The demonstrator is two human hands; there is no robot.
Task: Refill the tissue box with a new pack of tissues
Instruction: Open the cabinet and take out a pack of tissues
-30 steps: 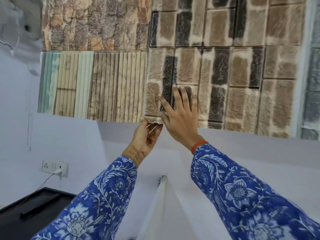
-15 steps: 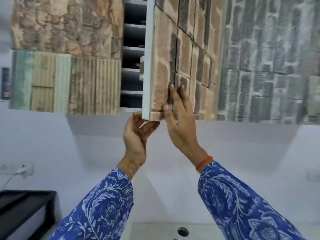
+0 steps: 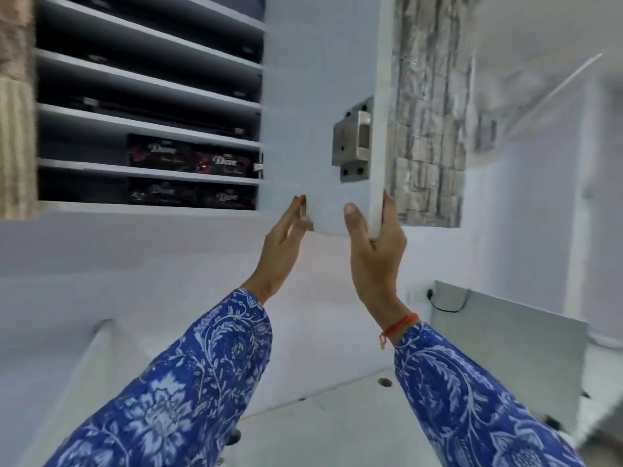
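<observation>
A wall cabinet stands open above me, its white door (image 3: pixel 317 106) swung out to the right. My right hand (image 3: pixel 374 244) grips the door's lower outer edge, thumb on the inside face and fingers behind it. The fingertips of my left hand (image 3: pixel 286 241) touch the door's bottom edge further left and hold nothing. Inside, dark flat packs (image 3: pixel 194 158) with white lettering lie on the second-lowest shelf, and more dark packs (image 3: pixel 192 195) on the lowest shelf. No tissue box is in view.
A metal latch block (image 3: pixel 352 144) is screwed to the door's inner face. Several upper shelves (image 3: pixel 148 75) look dark and bare. Below lies a white counter (image 3: pixel 303 416); a grey panel (image 3: pixel 505 352) with a black cable stands at right. Stone-pattern cladding (image 3: pixel 428 129) covers the wall behind the door.
The cabinet door has swung wide open to the right, baring the shelves and packs. My right hand shifted from the door's patterned front to gripping its edge; my view turned right.
</observation>
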